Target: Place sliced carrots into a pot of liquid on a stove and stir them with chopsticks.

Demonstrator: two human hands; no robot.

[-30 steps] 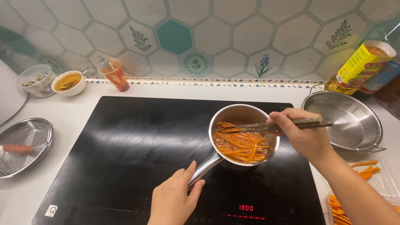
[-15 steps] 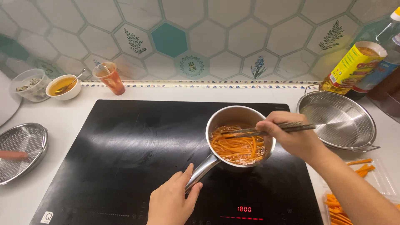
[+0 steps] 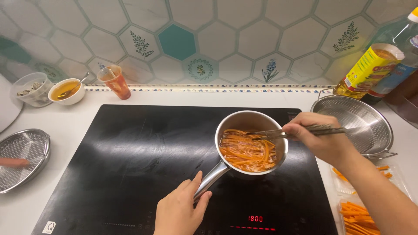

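Saucepan [image 3: 251,146] mid-cooktop [image 3: 130,165]; hands [image 3: 180,211] on handle, chopsticks [image 3: 300,131]

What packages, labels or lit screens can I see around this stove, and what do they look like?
Oil bottle: far right by the wall, yellow label with red and green.
Clear bottle: behind it, blue label, yellow cap.
Stove display: front edge, red glowing digits.
Small logo: front left corner, white square.

Tray of carrot sticks [image 3: 357,214] cut off btm-right; strainer [image 3: 19,159] clipped left, red item inside blurred, maybe sausage.
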